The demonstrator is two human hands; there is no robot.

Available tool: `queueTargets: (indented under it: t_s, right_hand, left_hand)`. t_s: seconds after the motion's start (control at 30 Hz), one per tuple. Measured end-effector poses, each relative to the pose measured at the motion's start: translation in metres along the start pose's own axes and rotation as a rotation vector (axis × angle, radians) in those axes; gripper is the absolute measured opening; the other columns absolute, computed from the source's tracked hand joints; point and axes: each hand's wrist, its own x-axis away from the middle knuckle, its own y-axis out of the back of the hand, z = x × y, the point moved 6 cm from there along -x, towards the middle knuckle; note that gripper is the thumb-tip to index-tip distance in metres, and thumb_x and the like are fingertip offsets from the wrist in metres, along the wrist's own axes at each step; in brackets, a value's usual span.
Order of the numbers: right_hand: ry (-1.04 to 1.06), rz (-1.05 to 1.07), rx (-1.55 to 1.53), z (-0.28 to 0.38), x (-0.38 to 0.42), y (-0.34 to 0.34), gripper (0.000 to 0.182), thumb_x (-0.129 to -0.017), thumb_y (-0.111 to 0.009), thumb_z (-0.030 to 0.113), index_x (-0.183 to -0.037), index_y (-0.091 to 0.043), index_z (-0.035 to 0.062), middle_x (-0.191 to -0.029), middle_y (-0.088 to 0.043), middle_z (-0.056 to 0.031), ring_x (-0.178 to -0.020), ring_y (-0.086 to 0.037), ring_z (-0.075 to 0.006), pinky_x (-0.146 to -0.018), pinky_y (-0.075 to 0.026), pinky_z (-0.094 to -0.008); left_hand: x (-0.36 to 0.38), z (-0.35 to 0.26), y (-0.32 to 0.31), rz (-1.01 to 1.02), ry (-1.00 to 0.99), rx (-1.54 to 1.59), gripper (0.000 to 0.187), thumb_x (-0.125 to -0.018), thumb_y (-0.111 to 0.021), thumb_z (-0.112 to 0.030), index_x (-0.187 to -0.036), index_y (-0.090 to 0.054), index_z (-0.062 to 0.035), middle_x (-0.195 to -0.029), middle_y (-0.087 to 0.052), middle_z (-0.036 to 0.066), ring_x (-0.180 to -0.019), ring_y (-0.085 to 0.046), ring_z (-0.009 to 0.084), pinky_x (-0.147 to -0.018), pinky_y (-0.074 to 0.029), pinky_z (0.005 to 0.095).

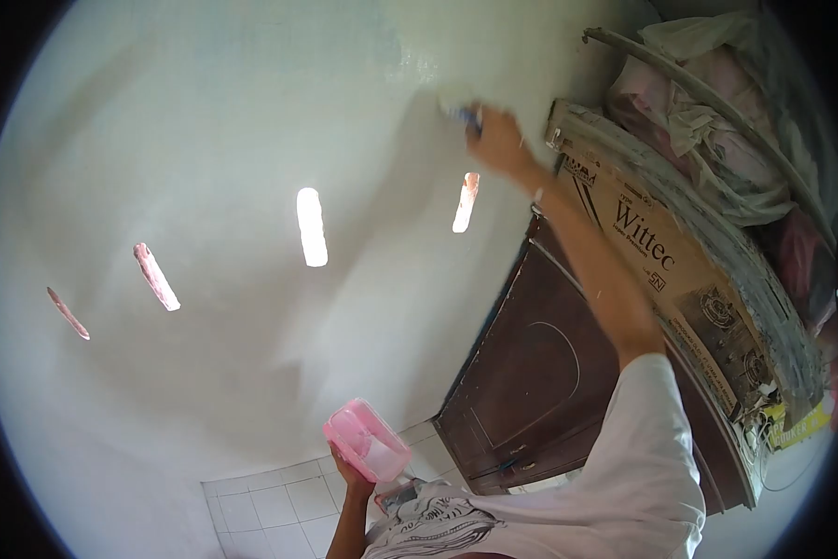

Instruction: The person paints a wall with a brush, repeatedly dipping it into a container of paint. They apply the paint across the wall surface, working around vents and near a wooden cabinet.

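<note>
My right hand [499, 143] is raised high on the wall, its fingers wrapped round the blue handle of a brush [464, 115]. The brush's pale head lies at the wall [251, 121], near a wet, shiny patch. Low in the view, my left hand [352, 470] grips a pink plastic container [368, 442] from its lower left side. White paint [384, 458] shows inside the container, which is tilted towards the camera.
Several narrow slots, the bright one [312, 226] among them, pierce the wall. On the right stands a dark brown wooden cabinet [526, 382], with a Wittec cardboard box [652, 252] and plastic-wrapped bundles [717, 140] above it. White tiles [274, 508] line the lower wall.
</note>
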Motion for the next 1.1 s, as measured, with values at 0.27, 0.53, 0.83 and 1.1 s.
queueTargets:
  t_s: [0.27,0.53,0.83,1.1]
  right_hand:
    - [0.044,0.731,-0.073,-0.006,0.031,-0.047,0.033,-0.079,-0.074,0.026,-0.099,-0.074,0.0003,-0.091,-0.067,-0.0189,-0.074,-0.068,-0.0305,-0.065,-0.057,-0.0398]
    - [-0.263,0.229,-0.138,0.072,-0.164,0.141,0.040,-0.096,-0.060,0.020,-0.124,-0.062,-0.0085,-0.109,-0.069,-0.0233,-0.095,-0.069,-0.0306,-0.084,-0.056,-0.0390]
    - [-0.202,0.166,-0.134,0.092,0.091,-0.055,0.023,-0.091,-0.058,0.017,-0.109,-0.060,0.0039,-0.083,-0.067,-0.0246,-0.083,-0.064,-0.0459,-0.074,-0.054,-0.0541]
    - [-0.196,0.657,-0.210,0.053,0.190,-0.135,0.033,-0.072,-0.068,0.019,-0.100,-0.067,0.0022,-0.097,-0.070,-0.0228,-0.098,-0.067,-0.0415,-0.091,-0.053,-0.0492]
  left_hand:
    - [-0.001,-0.001,-0.004,0.025,0.046,0.001,0.074,-0.098,-0.036,-0.068,-0.148,-0.036,-0.0132,-0.138,-0.050,0.009,-0.125,-0.052,0.0290,-0.104,-0.046,0.0482]
    - [-0.006,-0.010,-0.002,-0.013,0.033,0.003,0.072,-0.099,-0.036,-0.067,-0.146,-0.039,-0.0134,-0.136,-0.053,0.009,-0.124,-0.053,0.0288,-0.103,-0.047,0.0473]
    - [0.006,-0.015,0.015,-0.069,-0.022,-0.001,0.072,-0.099,-0.036,-0.066,-0.147,-0.038,-0.0126,-0.139,-0.051,0.008,-0.126,-0.052,0.0282,-0.105,-0.045,0.0470]
    - [0.011,-0.031,0.023,-0.046,-0.083,-0.016,0.074,-0.099,-0.037,-0.066,-0.148,-0.037,-0.0120,-0.141,-0.050,0.009,-0.129,-0.050,0.0293,-0.107,-0.044,0.0473]
